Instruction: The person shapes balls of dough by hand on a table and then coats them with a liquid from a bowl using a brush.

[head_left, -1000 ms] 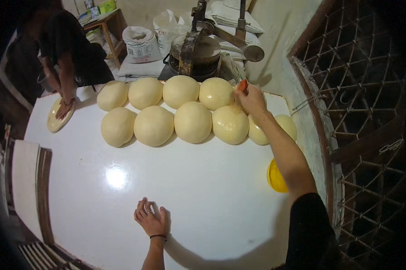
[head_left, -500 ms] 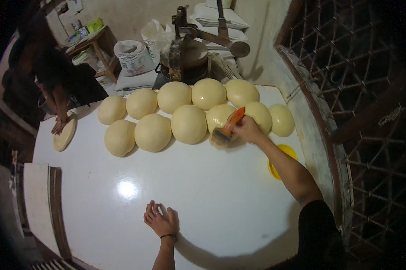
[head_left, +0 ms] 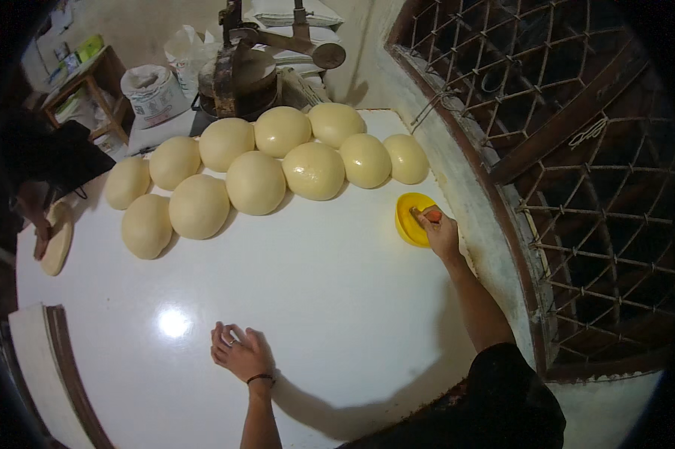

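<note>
My right hand [head_left: 444,233] grips a brush by its orange handle [head_left: 433,215]. The bristles are down inside a small yellow bowl [head_left: 402,217] at the table's right side, hidden by the rim and my fingers. Several round pale dough balls [head_left: 199,207] sit in two rows across the far part of the white table. Toward the right, some of them, such as one dough ball [head_left: 367,161] behind the bowl, have a wet shine; those on the left look duller. My left hand [head_left: 240,353] rests on the tabletop near the front, fingers apart and slightly bent, holding nothing.
At the far left, a co-worker's hand [head_left: 41,238] presses a flattened dough piece [head_left: 59,239]. A metal machine [head_left: 240,75] and a white sack [head_left: 154,96] stand behind the table. A metal lattice window [head_left: 547,97] borders the right side. Boards [head_left: 45,367] lean at the left edge.
My right hand has moved the brush from the dough balls down and right into the yellow bowl. My left hand stays on the table. The whole view has shifted and turned slightly.
</note>
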The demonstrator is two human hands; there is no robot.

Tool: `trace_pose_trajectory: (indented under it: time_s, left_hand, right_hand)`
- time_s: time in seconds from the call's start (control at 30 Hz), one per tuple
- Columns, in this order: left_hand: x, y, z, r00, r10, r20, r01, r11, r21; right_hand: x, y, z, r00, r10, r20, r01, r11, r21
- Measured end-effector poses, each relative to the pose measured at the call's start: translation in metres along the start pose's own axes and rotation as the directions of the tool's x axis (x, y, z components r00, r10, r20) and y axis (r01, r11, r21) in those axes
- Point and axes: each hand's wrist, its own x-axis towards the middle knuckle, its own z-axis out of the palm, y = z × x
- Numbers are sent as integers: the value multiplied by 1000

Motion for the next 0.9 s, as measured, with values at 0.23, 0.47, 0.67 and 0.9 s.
trace_pose_trajectory:
  time_s: [0.23,0.47,0.67,0.9]
  left_hand:
    - [-2,-6,-6,996,39,83,-35,998,-43]
    - [74,-107,-37,995,-75,62,93,929,-359]
    - [107,-128,-58,992,-118,-39,116,992,-50]
    - [108,-150,-50,990,-124,-63,127,991,47]
  right_hand:
    - [-63,-20,18,1000,-29,7,30,995,-98]
    - [-64,-121,33,979,125,-161,-62,935,348]
    - [56,-291,111,955,-237,-178,295,808,509]
    - [76,-356,164,556,-497,666,94,834,544]
